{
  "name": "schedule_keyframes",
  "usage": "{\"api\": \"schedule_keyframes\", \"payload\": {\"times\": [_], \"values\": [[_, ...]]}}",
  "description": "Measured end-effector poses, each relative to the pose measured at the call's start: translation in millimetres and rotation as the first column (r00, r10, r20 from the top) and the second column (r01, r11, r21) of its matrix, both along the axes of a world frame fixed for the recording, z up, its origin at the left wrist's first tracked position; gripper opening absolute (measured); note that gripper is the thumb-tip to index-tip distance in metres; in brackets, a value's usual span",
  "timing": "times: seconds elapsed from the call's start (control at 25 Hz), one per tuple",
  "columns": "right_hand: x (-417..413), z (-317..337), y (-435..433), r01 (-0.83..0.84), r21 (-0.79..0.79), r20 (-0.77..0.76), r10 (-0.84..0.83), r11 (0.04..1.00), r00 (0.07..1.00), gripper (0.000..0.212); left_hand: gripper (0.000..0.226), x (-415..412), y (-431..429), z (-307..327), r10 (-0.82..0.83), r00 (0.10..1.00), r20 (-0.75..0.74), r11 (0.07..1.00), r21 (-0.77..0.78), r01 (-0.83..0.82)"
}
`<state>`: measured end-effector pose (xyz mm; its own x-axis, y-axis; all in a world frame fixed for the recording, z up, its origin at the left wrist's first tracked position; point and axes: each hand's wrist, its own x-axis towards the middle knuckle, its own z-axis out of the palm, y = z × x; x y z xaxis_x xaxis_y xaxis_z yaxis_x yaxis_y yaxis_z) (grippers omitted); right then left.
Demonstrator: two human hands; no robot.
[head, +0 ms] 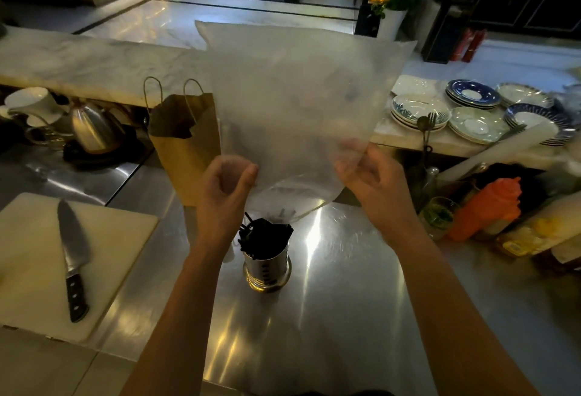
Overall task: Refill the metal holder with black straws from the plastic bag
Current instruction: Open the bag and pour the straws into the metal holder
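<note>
Left hand (227, 182): fingers curled, pinching one lower edge of plastic bag (298, 97). Right hand (372, 180): pinching the opposite edge. Bag: inverted, mouth down, seemingly near empty, held directly above metal holder (267, 271). Holder: upright on steel table (345, 285), packed with black straws (264, 237), some bent over the rim. Risk: bag mouth is wider than holder, so any last straws may miss and scatter; dragging plastic may topple it.

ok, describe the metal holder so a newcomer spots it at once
On the steel counter, look right of the white cutting board, below the raised plastic bag. The metal holder stands there: a shiny slotted cylinder, the only container packed with black straws.
</note>
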<state>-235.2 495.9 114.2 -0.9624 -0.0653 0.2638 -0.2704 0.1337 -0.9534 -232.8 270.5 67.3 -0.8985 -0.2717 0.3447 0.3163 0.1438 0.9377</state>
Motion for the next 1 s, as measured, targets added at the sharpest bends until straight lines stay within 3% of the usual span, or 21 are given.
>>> {"api": "schedule_keyframes", "payload": {"times": [0.2, 0.4, 0.6, 0.72, 0.84, 1.0], "values": [[2.8, 0.2, 27.5, 0.026, -0.027, 0.026, -0.025, 0.999, 0.999, 0.025, 0.011, -6.3, 26.8, 16.9, -0.072, 0.997, -0.03, 0.997, 0.031, 0.073], [11.1, -6.4, 58.5, 0.155, -0.065, 0.059, -0.152, 0.986, 0.987, 0.023, 0.025, -6.3, 55.7, 24.6, -0.155, 0.981, 0.116, 0.988, 0.001, 0.156], [9.7, -9.8, 83.5, 0.343, -0.16, 0.072, -0.336, 0.925, 0.939, 0.013, 0.062, 8.2, 81.1, 27.4, -0.383, 0.868, 0.317, 0.918, 0.026, 0.396], [9.2, -18.1, 97.0, 0.404, -0.161, 0.132, -0.386, 0.9, 0.913, 0.013, 0.059, 17.8, 94.8, 16.5, -0.488, 0.776, 0.4, 0.868, 0.133, 0.478], [13.2, -37.9, 109.2, 0.345, -0.113, 0.314, -0.296, 0.932, 0.902, 0.019, 0.053, 21.9, 105.8, -8.4, -0.454, 0.754, 0.474, 0.89, 0.213, 0.403], [30.3, -81.3, 132.0, 0.143, -0.16, 0.566, -0.028, 0.977, 0.824, 0.05, 0.05, 27.3, 115.8, -52.2, -0.443, 0.691, 0.571, 0.897, 0.284, 0.339]]}}
